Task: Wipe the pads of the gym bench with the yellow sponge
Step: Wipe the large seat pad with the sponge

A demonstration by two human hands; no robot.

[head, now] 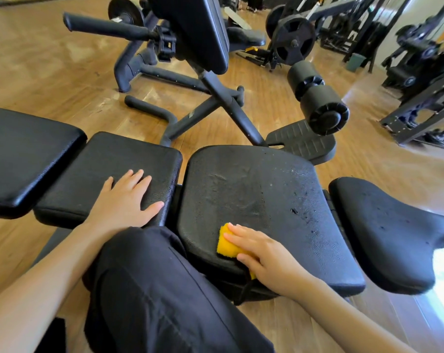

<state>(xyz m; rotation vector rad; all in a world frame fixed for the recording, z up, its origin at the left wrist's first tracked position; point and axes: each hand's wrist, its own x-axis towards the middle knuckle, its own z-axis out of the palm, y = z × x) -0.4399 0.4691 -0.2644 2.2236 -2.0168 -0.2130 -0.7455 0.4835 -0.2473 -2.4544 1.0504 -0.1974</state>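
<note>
Head view: gym bench with four black pads in a row across the frame. Right hand (264,256) is palm down on a yellow sponge (227,244), fingers close together and flat over its top, thumb curled at the near edge, pressing it onto the seat pad (261,200). Sponge sits at the near left corner of that pad, close to the front edge; part of it hidden under the hand. Seat pad surface looks wet and streaky in the middle, small droplets and specks toward its right side.

Left hand (125,200) lies flat on the next pad (101,174) to the left, fingers slightly spread, thumb out to the right near the pad's edge, holding nothing. Further left, a bigger glossy pad (25,159), partly cut off by the frame. At far right, a curved pad (388,235), a few dark spots on it, separated from the seat pad by a narrow gap.

A knee in dark trousers (165,289) is low centre, just in front of the gap between the two middle pads. Wooden floor (50,72) all around. Behind the bench: another black machine with foam rollers (317,98) and a ribbed footplate (302,141), a weight plate (294,42) further back.
</note>
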